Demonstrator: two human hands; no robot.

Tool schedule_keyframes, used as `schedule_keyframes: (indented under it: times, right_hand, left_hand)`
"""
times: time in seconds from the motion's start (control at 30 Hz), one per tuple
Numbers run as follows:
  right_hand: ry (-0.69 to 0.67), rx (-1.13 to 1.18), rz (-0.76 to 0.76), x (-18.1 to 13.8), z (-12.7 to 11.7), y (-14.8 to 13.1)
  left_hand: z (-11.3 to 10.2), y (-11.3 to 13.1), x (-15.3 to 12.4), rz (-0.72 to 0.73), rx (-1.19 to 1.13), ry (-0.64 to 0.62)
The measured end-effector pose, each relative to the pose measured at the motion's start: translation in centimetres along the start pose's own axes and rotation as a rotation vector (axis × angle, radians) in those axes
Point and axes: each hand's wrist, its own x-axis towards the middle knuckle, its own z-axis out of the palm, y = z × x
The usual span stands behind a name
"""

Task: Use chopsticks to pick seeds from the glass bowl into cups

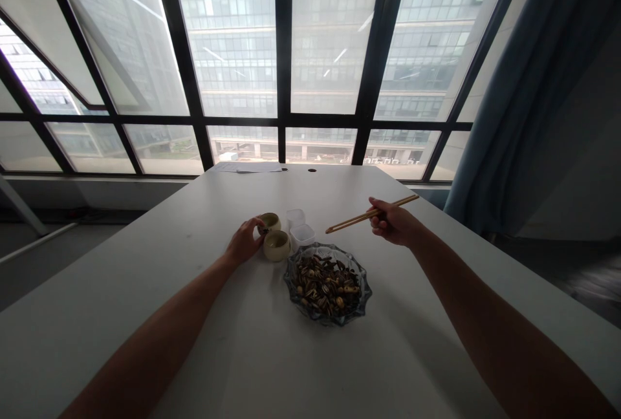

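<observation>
My right hand [388, 222] is closed round a pair of wooden chopsticks [356, 219], held over the table with their tips together and pointing left. My left hand [246, 240] grips the side of a small beige cup [272, 219], its fingertips at the rim. A second beige cup [277, 247] stands just in front of that one. To the right of the cups are two small clear plastic containers, one farther back [295, 216] and one nearer [303, 236]. A scalloped glass bowl [367, 290] holds sunflower seeds [323, 283] mixed with what look like peanuts [339, 302].
All of it stands on a long white table [233, 354]. Papers [252, 167] lie at its far edge, near two dark holes. Beyond are large black-framed windows [334, 37], with a blue curtain [504, 96] at the right.
</observation>
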Motion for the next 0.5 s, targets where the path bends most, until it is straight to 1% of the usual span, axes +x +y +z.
schedule_keyframes:
  times: [0.1, 0.17, 0.23, 0.3, 0.37, 0.43, 0.5]
  right_hand:
    - [-0.007, -0.012, -0.011, 0.2, -0.1, 0.0]
    - [0.012, -0.002, -0.057, 0.3, 0.0, 0.1]
    - [0.073, 0.046, -0.181, 0.4, 0.4, 0.3]
    - [0.171, 0.108, -0.371, 0.8, 1.1, 0.7]
    - [0.263, 0.124, -0.554, 1.3, 2.1, 1.3]
    - [0.306, 0.064, -0.679, 2.1, 3.3, 2.0]
    - [0.303, -0.027, -0.758, 3.1, 4.5, 2.7]
  left_hand:
    - [0.1, -0.1, 0.0, 0.005, -0.002, 0.0]
    - [0.1, -0.2, 0.0, 0.003, -0.004, 0.0]
    - [0.2, -0.2, 0.0, 0.003, -0.007, 0.004]
    - [0.2, -0.2, 0.0, 0.012, -0.011, 0.012]
    - [0.3, -0.2, 0.0, 0.023, -0.017, 0.019]
    - [0.3, -0.3, 0.0, 0.029, -0.021, 0.019]
    - [0.4, -0.3, 0.0, 0.03, -0.026, 0.022]
